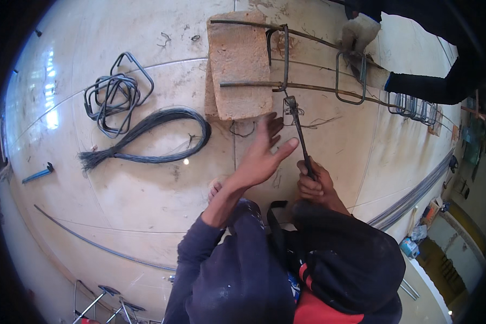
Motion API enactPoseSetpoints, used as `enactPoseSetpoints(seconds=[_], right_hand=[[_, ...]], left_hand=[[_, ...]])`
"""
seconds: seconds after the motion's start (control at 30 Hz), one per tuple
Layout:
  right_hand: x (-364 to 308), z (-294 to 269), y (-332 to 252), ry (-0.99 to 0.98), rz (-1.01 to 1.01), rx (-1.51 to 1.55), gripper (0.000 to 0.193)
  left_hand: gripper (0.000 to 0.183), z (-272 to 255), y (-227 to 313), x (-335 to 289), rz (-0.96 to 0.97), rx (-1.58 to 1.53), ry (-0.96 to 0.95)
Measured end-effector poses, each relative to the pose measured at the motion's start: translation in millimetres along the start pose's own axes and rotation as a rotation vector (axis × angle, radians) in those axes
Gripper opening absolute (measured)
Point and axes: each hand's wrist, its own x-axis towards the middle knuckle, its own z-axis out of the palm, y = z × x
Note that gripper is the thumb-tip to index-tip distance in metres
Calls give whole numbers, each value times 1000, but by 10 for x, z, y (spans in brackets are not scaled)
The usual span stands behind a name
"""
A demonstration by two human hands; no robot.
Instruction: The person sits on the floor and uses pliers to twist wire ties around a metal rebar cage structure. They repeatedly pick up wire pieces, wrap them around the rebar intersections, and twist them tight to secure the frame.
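Observation:
My right hand is closed round the handles of dark metal pincers. Their jaws meet the lower end of a square steel stirrup at the near steel bar. My left hand is empty, fingers apart, just below the rough reddish block. The ends of the near bar and the far steel bar rest on that block. Another stirrup hangs round the bars farther right. Whether wire sits in the jaws is too small to tell.
A gloved hand of another person is at the far bar. A bent bundle of thin wire and a heap of stirrups lie left. A blue-handled tool is at far left, long rods at right.

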Motion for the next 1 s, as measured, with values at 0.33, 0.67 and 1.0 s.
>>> enactPoseSetpoints(seconds=[0.33,0.67,1.0], right_hand=[[-18,654,28,749,-496,-1269,38],[60,143,-36,8,165,-47,49],[-326,706,-27,577,-129,-1344,37]], left_hand=[[44,501,-137,497,-64,-422,199],[61,504,-71,143,331,123,715],[39,175,-534,-30,110,97,380]])
